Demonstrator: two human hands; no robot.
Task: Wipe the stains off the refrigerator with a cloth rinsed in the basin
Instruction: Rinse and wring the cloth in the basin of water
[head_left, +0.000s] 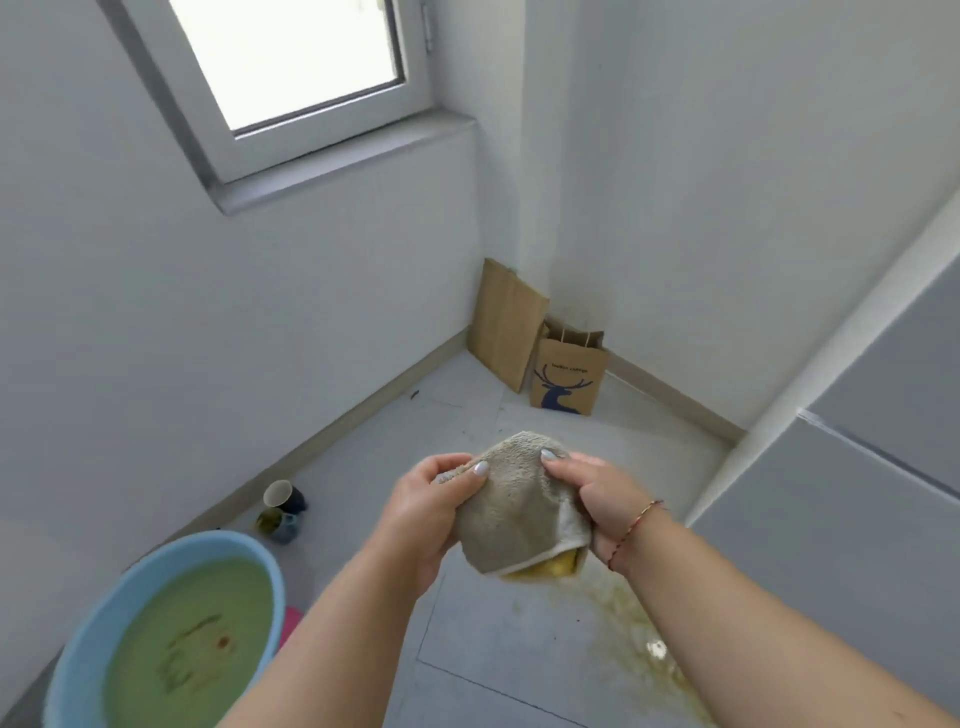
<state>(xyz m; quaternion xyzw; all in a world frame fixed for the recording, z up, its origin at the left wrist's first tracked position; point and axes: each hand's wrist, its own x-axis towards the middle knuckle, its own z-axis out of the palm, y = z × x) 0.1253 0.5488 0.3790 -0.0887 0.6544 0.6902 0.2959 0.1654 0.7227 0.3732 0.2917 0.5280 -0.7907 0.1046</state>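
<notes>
Holding the cloth (511, 512) mid-frame, left hand (434, 512) and right hand (597, 501) each grip an edge, probably refolding it before wiping the refrigerator (852, 519) at right.

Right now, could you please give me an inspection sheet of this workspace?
Surface: grey tile floor with a yellowish wet smear near the refrigerator.
Job's things: cloth held up in both hands, yellow-stained at its lower edge; blue basin of murky green water, lower left; refrigerator at right.
Clutter: two paper bags in the corner; cups by the wall; something pink behind the basin.
Grips: left hand and right hand both pinch the cloth.
Cables: nothing seen.
Surroundings: white walls, window.
</notes>
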